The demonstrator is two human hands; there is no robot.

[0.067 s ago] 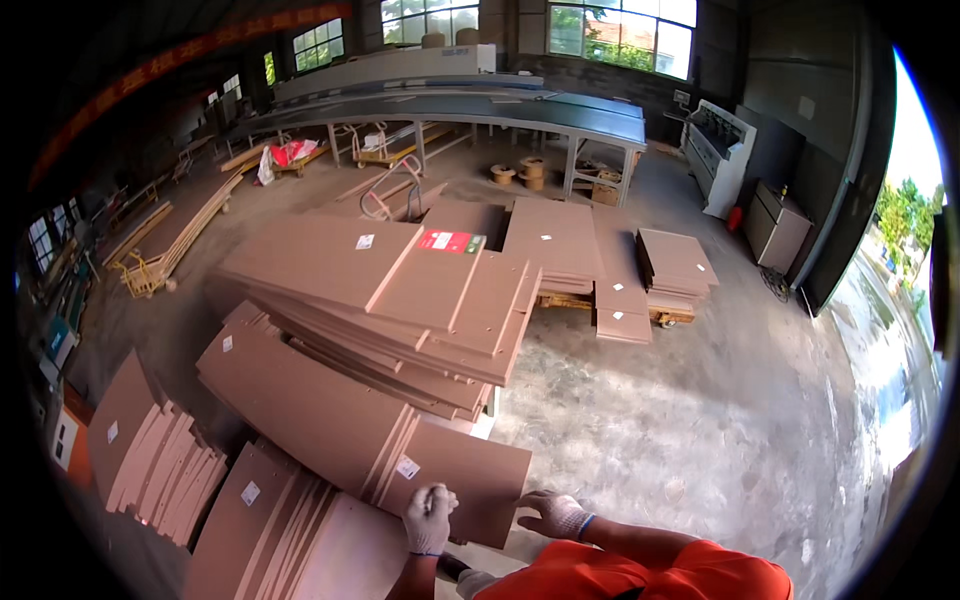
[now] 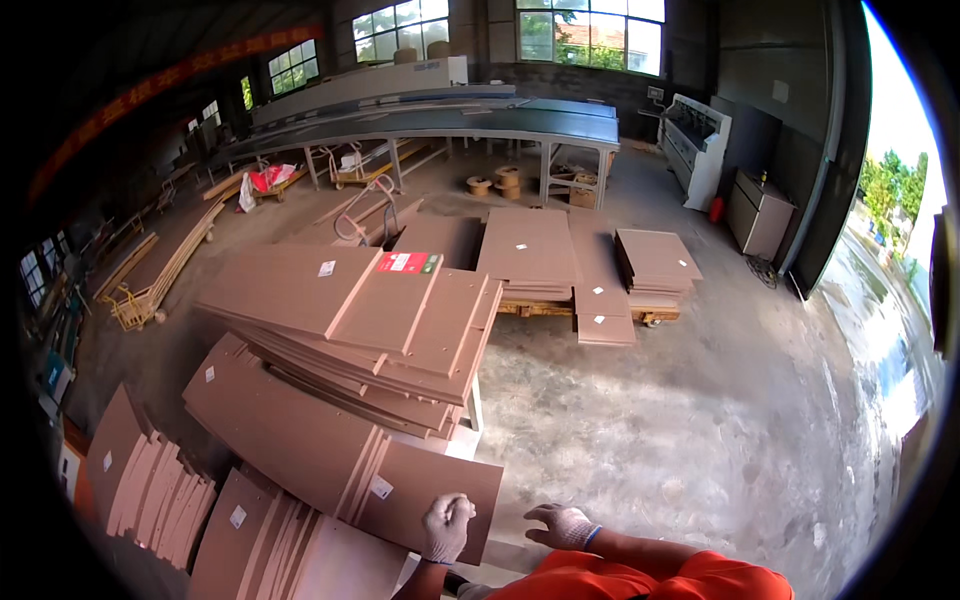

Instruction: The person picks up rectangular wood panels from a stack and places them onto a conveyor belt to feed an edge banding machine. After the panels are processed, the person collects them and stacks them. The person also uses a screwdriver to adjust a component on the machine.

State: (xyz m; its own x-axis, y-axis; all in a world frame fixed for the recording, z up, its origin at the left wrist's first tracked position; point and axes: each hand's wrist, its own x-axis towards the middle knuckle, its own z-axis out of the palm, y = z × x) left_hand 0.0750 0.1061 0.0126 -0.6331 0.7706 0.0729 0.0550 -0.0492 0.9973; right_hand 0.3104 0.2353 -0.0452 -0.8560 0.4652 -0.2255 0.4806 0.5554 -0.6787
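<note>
The nearest brown panel (image 2: 440,485) is being seen at the near end of a row of overlapping panels, close in front of the person, with a white label (image 2: 381,487) being carried toward its left side. At its near part, the left hand (image 2: 447,525), gloved in white, is being held in a loose curl; whether the panel is being touched or anything is being pinched cannot be told. To the right of the panel and apart from it, the right hand (image 2: 562,525), likewise gloved, is being held partly open with its fingers loosely bent, and nothing is being gripped.

Farther left, the row is being continued by a long brown panel (image 2: 275,405). At the near left, a group of panels (image 2: 235,530) is being shown, with a fan of narrower panels (image 2: 150,490) being seen left of it. Beyond the row, a high stack (image 2: 370,310) is being topped by a red, white and green label (image 2: 405,262). Farther off, more panels (image 2: 530,245) are being supported by a low wooden base (image 2: 540,309). At the far side, cable spools (image 2: 508,183) are being overshadowed by a long blue-topped machine (image 2: 560,124).
</note>
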